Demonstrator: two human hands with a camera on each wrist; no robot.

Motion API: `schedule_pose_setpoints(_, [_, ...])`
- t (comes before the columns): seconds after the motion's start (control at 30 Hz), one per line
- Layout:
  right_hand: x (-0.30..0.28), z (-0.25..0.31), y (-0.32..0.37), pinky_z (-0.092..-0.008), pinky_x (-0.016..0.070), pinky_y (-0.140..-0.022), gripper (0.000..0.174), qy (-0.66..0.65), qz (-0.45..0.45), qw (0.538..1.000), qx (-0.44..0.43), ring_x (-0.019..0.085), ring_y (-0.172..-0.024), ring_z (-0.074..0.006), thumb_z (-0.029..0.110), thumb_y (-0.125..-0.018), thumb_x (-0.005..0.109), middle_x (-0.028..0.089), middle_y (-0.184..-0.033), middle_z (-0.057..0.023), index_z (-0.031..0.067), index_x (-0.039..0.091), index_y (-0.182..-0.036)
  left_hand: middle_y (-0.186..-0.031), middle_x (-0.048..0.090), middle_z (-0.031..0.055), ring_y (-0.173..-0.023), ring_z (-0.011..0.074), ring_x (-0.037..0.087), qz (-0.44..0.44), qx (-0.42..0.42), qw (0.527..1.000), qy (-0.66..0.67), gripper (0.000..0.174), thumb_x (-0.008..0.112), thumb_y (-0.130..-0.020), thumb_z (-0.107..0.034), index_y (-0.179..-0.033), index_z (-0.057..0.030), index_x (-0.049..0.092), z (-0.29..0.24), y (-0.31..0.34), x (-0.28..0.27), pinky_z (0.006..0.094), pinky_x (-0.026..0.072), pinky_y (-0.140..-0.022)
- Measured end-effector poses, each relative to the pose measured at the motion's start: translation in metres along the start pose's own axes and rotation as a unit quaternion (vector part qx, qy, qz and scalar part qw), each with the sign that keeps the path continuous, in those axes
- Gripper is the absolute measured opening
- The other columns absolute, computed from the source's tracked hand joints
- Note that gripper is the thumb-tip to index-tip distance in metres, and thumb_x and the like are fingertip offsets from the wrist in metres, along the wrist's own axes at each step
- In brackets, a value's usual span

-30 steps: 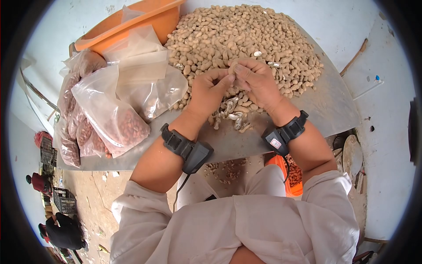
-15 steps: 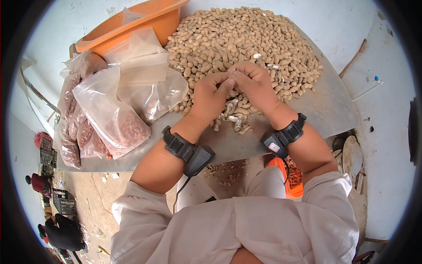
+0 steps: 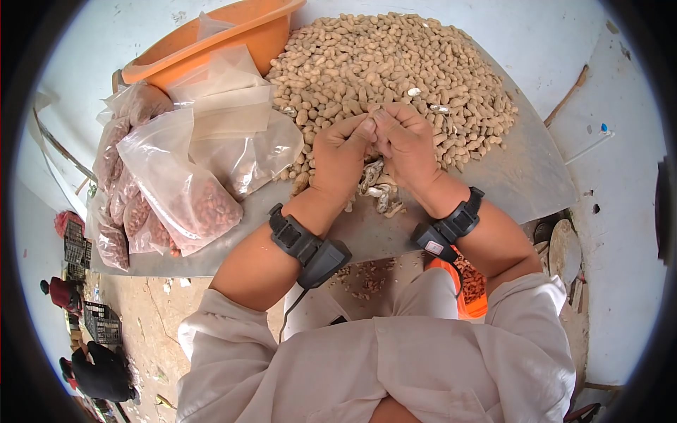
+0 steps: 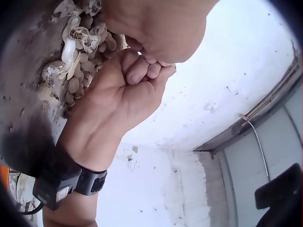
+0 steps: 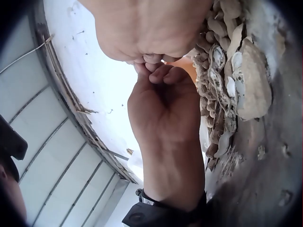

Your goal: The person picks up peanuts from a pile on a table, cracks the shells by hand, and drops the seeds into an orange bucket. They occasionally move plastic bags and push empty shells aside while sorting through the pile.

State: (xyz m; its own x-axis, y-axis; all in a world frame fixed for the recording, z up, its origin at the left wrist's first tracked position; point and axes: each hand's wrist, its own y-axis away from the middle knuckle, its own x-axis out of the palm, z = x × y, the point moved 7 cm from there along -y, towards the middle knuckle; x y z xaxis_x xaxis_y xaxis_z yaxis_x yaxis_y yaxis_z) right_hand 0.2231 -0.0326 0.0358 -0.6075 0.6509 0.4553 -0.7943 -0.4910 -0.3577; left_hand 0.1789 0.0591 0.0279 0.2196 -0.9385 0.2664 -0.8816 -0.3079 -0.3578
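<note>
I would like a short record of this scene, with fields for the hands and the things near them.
hands: left hand and right hand, fingers curled, tips together; what they pinch is hidden
under hands: empty shells
behind: heap of peanuts on metal table
person's left: plastic bags of kernels, orange basin

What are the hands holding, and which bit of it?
It cannot be told: left hand and right hand press curled fingertips together over the peanuts, hiding anything between them.
</note>
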Motion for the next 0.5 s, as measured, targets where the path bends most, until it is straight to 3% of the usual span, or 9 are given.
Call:
schedule_pose_setpoints(0.17, [0.002, 0.002, 0.001, -0.0196, 0.0354, -0.047, 0.014, -0.002, -0.006, 1.000, 0.010, 0.040, -0.050, -0.0046, 0.011, -0.090, 0.053, 0.051, -0.063, -0.0009, 0.0008, 0.057, -0.081, -0.073, 0.057, 0.0016, -0.061, 0.0083, 0.045, -0.017, -0.045, 0.996, 0.077, 0.015, 0.056, -0.090, -0.011, -0.088, 0.0016, 0.064, 0.004, 0.002, 0.001, 0.0203, 0.0381, -0.056])
schedule_pose_setpoints(0.27, [-0.006, -0.007, -0.004, -0.0200, 0.0381, -0.049, 0.014, -0.014, 0.032, 0.999, 0.016, 0.041, -0.051, -0.0059, 0.012, -0.090, 0.052, 0.052, -0.065, -0.0022, -0.0003, 0.058, -0.086, -0.071, 0.056, 0.0015, -0.060, 0.0087, 0.045, -0.024, -0.064, 0.992, 0.110, 0.016, 0.055, -0.090, -0.012, -0.081, -0.0004, 0.063, 0.008, 0.001, -0.001, 0.0214, 0.0386, -0.056])
schedule_pose_setpoints(0.5, [-0.006, -0.013, -0.005, -0.0232, 0.0418, -0.053, 0.020, -0.096, 0.008, 0.993, 0.067, 0.041, -0.050, -0.0079, 0.015, -0.092, 0.051, 0.048, -0.063, -0.0003, -0.0004, 0.057, -0.103, -0.068, 0.055, 0.0004, -0.058, 0.0086, 0.046, -0.017, -0.082, 0.989, 0.119, 0.020, 0.055, -0.091, -0.014, -0.076, -0.0024, 0.060, 0.011, -0.001, -0.003, 0.0219, 0.0400, -0.056])
